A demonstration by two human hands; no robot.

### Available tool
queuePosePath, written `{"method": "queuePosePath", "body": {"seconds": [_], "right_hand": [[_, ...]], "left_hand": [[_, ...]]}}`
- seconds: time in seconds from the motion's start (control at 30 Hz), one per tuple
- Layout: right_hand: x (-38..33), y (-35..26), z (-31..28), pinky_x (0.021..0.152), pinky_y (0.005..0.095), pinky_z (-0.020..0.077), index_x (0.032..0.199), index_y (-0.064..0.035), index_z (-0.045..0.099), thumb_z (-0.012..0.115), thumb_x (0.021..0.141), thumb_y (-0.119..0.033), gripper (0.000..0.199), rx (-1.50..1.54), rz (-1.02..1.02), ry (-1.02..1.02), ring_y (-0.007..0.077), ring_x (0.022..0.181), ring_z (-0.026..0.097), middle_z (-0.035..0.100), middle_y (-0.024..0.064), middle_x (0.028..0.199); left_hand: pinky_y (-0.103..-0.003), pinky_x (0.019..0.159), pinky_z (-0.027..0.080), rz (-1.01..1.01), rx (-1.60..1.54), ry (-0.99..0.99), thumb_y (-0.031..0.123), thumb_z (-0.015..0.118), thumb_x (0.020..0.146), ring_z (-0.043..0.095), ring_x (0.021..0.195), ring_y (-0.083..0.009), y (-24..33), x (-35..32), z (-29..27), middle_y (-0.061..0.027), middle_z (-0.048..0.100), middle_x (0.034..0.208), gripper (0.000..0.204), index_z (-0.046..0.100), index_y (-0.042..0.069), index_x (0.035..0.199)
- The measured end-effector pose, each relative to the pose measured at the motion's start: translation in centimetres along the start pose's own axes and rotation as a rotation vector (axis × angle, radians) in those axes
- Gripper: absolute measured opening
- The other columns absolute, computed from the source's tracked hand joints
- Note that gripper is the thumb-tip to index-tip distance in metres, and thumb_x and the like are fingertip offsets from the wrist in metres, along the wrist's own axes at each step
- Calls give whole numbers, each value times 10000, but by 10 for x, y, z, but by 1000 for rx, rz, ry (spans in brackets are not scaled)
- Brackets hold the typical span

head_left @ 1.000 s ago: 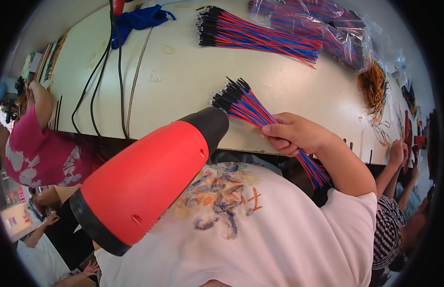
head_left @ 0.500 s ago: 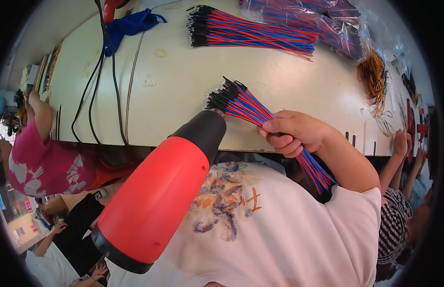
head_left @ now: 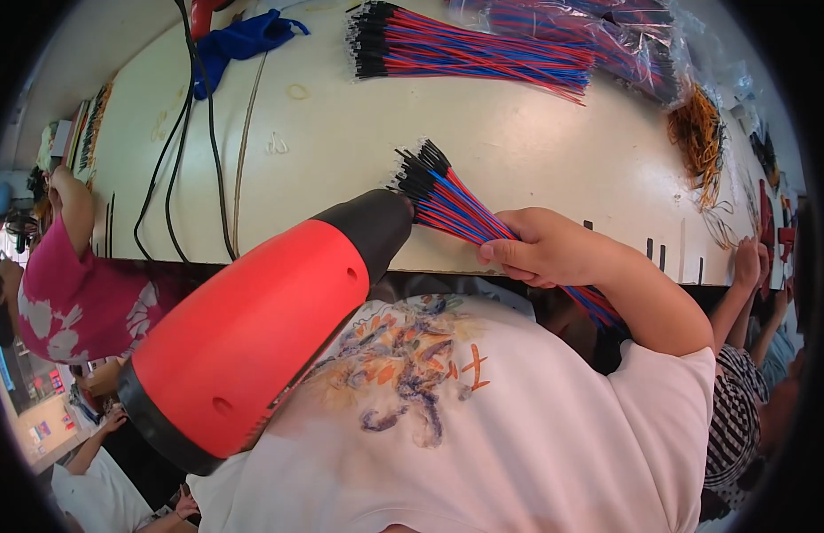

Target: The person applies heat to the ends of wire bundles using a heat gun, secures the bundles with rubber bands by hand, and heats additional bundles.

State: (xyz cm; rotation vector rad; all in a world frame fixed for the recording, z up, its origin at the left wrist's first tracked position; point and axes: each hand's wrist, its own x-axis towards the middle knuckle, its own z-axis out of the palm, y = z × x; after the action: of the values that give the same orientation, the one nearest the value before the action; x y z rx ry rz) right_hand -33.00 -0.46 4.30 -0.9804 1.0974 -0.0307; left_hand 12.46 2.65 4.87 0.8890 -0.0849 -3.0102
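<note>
Center frame, a slim red-and-blue wire bundle with black-sleeved ends (head_left: 461, 209) is pinched mid-length by the right hand's (head_left: 558, 250) fingers (head_left: 503, 254). Probably light and springy, best gripped there. Red-and-black plastic heat gun (head_left: 261, 320) is angled at those ends; left hand can't be seen.

Tilted red heat gun (head_left: 252, 329), black-tipped red-blue wires (head_left: 461, 209), beside nozzle (head_left: 372, 229)

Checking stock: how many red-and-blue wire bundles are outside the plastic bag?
2. The held bundle is in the right hand; the loose bundle lies on the table beyond it. More may be hidden inside the plastic bag.
</note>
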Motion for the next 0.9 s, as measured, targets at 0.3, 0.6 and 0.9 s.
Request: {"method": "queuePosePath", "body": {"seconds": [0.3, 0.6, 0.9], "right_hand": [[-5, 4, 3, 435, 230, 275, 936, -57, 531, 483, 1001, -219, 181, -34, 13, 72, 53, 508, 307, 360, -48, 604], [-2, -7, 4, 433, 227, 271, 936, -50, 532, 484, 999, -226, 193, -40, 21, -6, 53, 505, 311, 375, -40, 610], [-4, -3, 1, 418, 225, 235, 942, -51, 527, 480, 997, -224, 187, 49, 22, -45, 49, 493, 279, 355, -44, 607]], "left_hand": [[-348, 728, 523, 46, 311, -424, 440, 687, 816, 629, 927, -276, 32, 33, 35, -218, 567, 1112, 761, 407, -84, 1292], [-366, 648, 524, -84, 424, -307, 347, 679, 804, 646, 842, -293, 36, 14, 45, -210, 639, 893, 447, 611, -42, 1013], [-305, 372, 432, 307, 383, 4, 344, 723, 800, 536, 441, -244, 25, 22, 102, -200, 539, 645, 796, 250, -110, 1251]]}}
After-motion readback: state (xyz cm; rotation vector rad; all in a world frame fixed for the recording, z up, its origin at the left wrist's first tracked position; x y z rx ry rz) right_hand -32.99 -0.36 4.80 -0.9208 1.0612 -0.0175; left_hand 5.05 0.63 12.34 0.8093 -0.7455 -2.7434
